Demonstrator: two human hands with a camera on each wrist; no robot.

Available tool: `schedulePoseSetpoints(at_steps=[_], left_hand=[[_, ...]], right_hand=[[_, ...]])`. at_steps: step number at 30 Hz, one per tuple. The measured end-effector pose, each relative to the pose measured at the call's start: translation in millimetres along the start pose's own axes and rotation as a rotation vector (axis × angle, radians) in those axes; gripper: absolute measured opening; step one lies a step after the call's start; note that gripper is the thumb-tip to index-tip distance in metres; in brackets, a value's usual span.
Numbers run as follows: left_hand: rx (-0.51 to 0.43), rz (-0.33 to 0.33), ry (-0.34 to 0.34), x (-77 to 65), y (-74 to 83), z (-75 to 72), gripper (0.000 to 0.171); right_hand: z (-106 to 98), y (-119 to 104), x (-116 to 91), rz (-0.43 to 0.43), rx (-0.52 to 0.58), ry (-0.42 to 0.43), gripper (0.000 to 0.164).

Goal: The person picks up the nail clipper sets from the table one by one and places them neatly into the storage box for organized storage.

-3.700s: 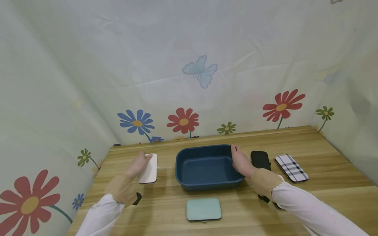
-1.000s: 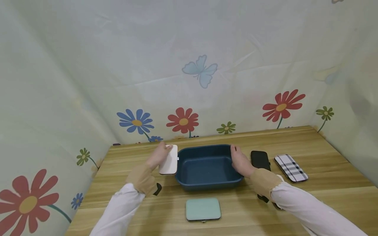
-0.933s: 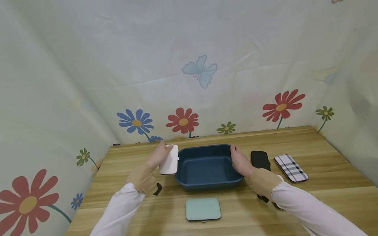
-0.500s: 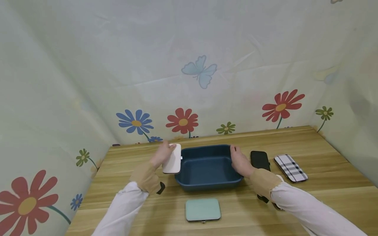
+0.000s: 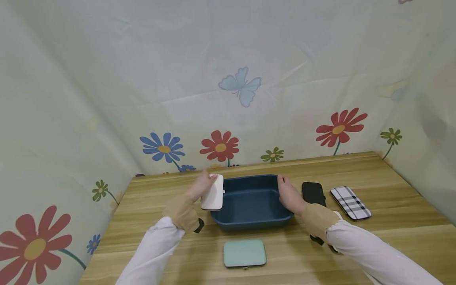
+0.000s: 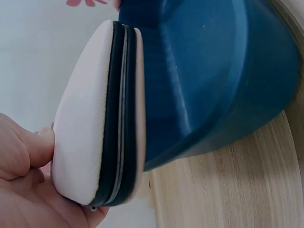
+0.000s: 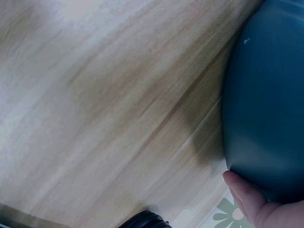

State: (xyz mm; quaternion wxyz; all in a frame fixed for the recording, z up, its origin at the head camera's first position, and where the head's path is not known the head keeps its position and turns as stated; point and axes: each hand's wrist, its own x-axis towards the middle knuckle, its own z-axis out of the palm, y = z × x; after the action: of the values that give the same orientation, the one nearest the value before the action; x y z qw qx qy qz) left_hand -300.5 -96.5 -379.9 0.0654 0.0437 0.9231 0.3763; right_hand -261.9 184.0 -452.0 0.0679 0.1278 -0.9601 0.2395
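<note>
My left hand (image 5: 202, 186) pinches a slim white clasp case (image 5: 213, 193) by its outer side, thumb on top. The left wrist view shows the case (image 6: 83, 123) edge-on, closed, with dark bands and a metal seam between its pale shells. It overlaps the left rim of a blue rectangular basin (image 5: 253, 225) in the head view. No item shows in the visible part of the basin's floor. My right hand (image 5: 290, 196) grips the basin's right wall near the far corner. Its fingers lie against the outer wall (image 7: 270, 104) in the right wrist view.
A mint-green clasp case (image 5: 244, 253) lies in front of the basin on the wooden table (image 5: 149, 206). Right of my right hand lie a black case (image 5: 313, 193) and a plaid case (image 5: 350, 202). A flower-printed curtain (image 5: 171, 99) closes off the back and sides.
My left hand has carried the white case rightward, from the table's left part to over the basin's left rim. The right hand keeps its hold on the basin, which has not moved.
</note>
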Motion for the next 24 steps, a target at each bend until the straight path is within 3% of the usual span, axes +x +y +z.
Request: schedulePoseSetpoints(at_steps=[5,7,9,13,14,15,17,21,24], left_hand=[[-0.005,-0.023,-0.007,2.2,1.8,4.3,0.035],[-0.008,-0.032,-0.01,11.5,-5.2,9.5,0.038],[0.014,0.027,0.005,35.2,-29.5,22.1,0.045],[0.043,0.099,0.008,97.1,-93.2,50.8,0.071],[0.047,0.122,0.007,108.4,-105.3,56.0,0.074],[0.054,0.112,0.0,111.2,-107.7,57.8,0.072],[0.053,0.086,-0.008,98.6,-92.8,52.8,0.064],[0.069,0.028,-0.03,35.2,-23.1,27.4,0.033],[0.076,0.022,-0.045,-4.3,18.7,10.1,0.032]], right_hand=[[1.5,0.7,-0.4,-0.018,-0.017,0.013,0.062],[1.8,1.2,-0.6,-0.022,-0.015,0.015,0.062],[1.8,1.6,-0.9,-0.025,-0.011,0.017,0.062],[1.4,1.5,-1.8,-0.032,-0.001,0.017,0.061],[1.1,1.4,-2.2,-0.032,0.0,0.017,0.061],[0.9,1.3,-2.5,-0.028,0.001,0.013,0.061],[0.6,0.9,-2.7,-0.028,-0.005,0.011,0.061],[1.1,0.8,-2.2,-0.032,-0.025,0.027,0.059],[2.0,1.1,-1.1,-0.037,-0.046,0.043,0.059]])
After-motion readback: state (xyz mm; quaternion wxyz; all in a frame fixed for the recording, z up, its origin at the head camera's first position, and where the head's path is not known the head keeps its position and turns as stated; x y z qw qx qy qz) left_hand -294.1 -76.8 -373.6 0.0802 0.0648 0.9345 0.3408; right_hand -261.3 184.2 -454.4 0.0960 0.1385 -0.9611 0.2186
